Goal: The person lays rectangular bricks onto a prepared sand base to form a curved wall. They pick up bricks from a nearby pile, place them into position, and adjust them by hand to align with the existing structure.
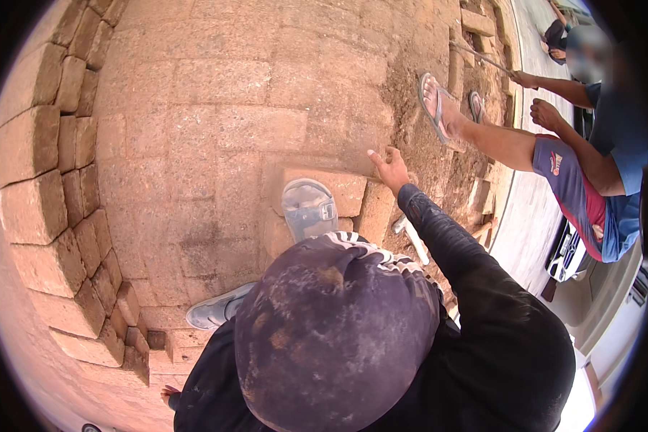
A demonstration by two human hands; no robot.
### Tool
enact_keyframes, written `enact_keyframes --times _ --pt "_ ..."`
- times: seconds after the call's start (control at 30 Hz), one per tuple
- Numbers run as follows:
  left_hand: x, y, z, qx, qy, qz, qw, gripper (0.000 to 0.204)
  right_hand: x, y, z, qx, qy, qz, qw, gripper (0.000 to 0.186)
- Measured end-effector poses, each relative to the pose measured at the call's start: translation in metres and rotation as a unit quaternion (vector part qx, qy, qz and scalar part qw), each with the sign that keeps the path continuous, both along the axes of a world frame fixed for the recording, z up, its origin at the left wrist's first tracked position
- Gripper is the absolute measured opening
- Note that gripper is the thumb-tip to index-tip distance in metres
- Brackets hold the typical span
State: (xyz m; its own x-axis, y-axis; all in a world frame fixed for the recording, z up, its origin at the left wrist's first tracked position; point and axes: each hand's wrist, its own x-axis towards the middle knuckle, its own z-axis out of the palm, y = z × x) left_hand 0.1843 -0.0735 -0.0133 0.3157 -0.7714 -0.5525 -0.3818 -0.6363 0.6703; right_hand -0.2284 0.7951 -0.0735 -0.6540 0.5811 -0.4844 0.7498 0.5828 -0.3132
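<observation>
My right hand point(391, 171), in a black sleeve, reaches over the brick paving point(216, 137) with thumb and forefinger apart and nothing visible between them. Just below it lie a paving brick point(331, 189) and another brick point(376, 209), set at right angles along the paving's edge. The first is partly under my grey-blue shoe point(308, 205). At the lower left, my left hand point(169, 394) shows only in part past my dark clothing; its fingers look slightly apart, with nothing seen in them. Dusty dark cloth point(331, 331) fills the lower middle and hides what lies beneath.
Stacked bricks point(32, 201) form a curved row on the left. Bare soil point(403, 108) borders the paving at right, with a whitish stick-like piece point(414, 241) near my arm. A co-worker point(590, 155) in sandals holds a thin rod point(482, 57); a car point(569, 252) stands beyond.
</observation>
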Motion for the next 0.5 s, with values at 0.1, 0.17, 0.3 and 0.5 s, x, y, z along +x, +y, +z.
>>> enact_keyframes --times 0.1,0.17,0.3,0.5 --pt "-0.087 -0.026 0.055 -0.086 -0.019 -0.081 0.993 0.055 0.067 -0.023 0.02 -0.018 -0.001 0.038 0.999 0.092" --pt "-0.184 -0.013 0.097 -0.151 0.003 -0.157 0.976 0.055 0.088 -0.035 0.046 0.052 0.027 0.099 0.993 0.096" --pt "-0.342 0.043 0.186 -0.269 0.078 -0.267 0.922 0.055 0.125 -0.025 0.064 0.105 -0.014 0.05 0.993 0.12" --pt "-0.49 0.138 0.256 -0.298 0.148 -0.408 0.85 0.057 0.165 -0.067 0.039 -0.057 -0.071 -0.071 0.993 0.147"
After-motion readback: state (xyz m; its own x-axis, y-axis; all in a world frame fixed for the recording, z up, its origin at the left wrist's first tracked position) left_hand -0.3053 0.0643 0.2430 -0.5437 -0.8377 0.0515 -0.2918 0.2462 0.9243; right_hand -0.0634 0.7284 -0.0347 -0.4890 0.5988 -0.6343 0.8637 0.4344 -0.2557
